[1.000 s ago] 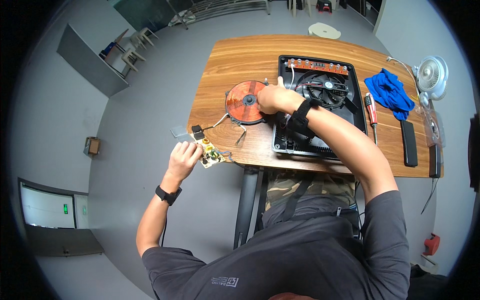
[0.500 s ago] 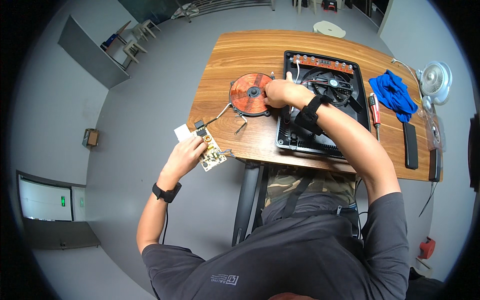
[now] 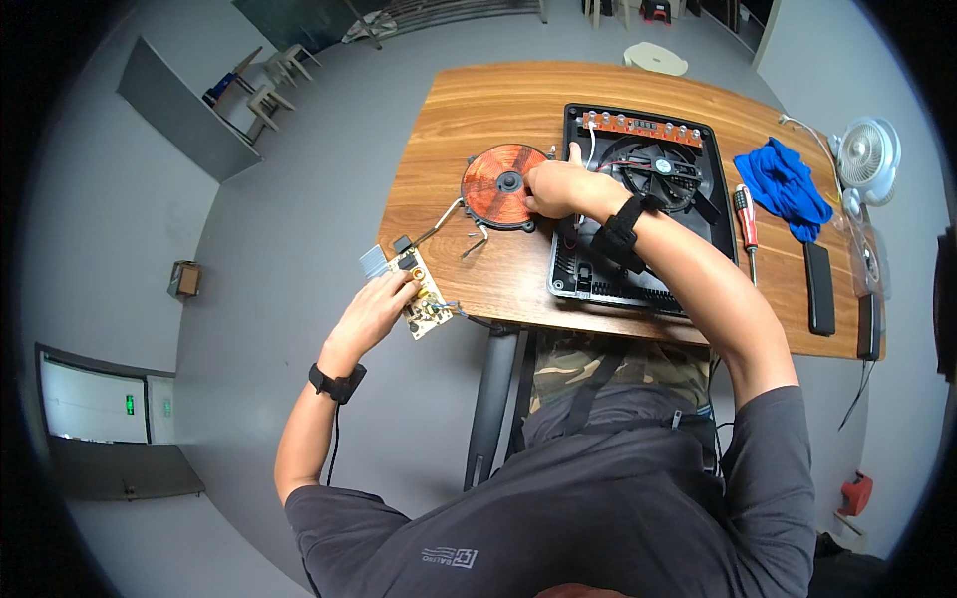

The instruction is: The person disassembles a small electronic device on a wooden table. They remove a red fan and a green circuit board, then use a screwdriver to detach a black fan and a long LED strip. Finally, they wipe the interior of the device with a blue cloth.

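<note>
Currently, left hand (image 3: pixel 377 307) — fingers closed on circuit board (image 3: pixel 430 318); right hand (image 3: pixel 564 189) — fingers curled at copper coil (image 3: pixel 486 187), grip unclear.

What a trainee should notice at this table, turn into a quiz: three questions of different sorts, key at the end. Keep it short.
1. Name the thing that the person's left grip holds.
2. True or false: the blue cloth lies to the right of the red-handled screwdriver.
3. Put these in order, from the picture's left to its right: small white fan, copper coil, black housing.

Key
1. The circuit board.
2. True.
3. Copper coil, black housing, small white fan.
</note>
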### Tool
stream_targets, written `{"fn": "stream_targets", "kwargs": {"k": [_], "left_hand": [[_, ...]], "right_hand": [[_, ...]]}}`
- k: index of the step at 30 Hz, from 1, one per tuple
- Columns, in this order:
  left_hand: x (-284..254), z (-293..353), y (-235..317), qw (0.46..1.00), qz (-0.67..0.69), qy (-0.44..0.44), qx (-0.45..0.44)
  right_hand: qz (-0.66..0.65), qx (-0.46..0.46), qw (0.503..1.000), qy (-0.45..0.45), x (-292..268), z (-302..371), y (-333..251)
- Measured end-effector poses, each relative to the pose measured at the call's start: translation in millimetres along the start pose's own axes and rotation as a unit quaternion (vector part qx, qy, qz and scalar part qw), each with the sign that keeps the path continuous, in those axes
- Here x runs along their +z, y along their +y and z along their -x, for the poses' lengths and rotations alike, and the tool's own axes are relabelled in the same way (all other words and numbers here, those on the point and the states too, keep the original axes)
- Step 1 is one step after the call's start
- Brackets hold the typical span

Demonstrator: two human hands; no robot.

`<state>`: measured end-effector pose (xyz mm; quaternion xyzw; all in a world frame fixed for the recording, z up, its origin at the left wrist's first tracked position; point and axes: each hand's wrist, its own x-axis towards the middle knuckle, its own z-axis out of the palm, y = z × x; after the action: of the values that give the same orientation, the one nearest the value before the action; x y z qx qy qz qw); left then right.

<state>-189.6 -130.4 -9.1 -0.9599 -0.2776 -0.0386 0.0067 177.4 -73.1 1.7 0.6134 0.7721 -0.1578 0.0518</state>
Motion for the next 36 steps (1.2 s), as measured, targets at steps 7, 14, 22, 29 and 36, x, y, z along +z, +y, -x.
{"fn": "stream_targets", "kwargs": {"k": [7, 14, 22, 29, 36], "left_hand": [[-3, 5, 2, 0.999, 0.031, 0.014, -0.004], [-29, 3, 1, 0.996, 0.075, 0.047, -0.026], [-55, -39, -10, 0.994, 0.063, 0.083, -0.016], [-67, -94, -3, 0.996, 0.081, 0.039, 0.004], [-66, -164, 34, 0.993, 0.102, 0.013, 0.050]], "right_hand": [[-0.021, -0.013, 1.000, -0.009, -10, 13, -4], [-0.033, -0.059, 0.996, 0.058, -11, 22, 8], [-0.059, -0.104, 0.987, 0.105, -23, 63, 38], [-0.090, -0.114, 0.980, 0.133, -19, 117, 88], [-0.048, -0.060, 0.993, 0.091, 4, 173, 133]]}}
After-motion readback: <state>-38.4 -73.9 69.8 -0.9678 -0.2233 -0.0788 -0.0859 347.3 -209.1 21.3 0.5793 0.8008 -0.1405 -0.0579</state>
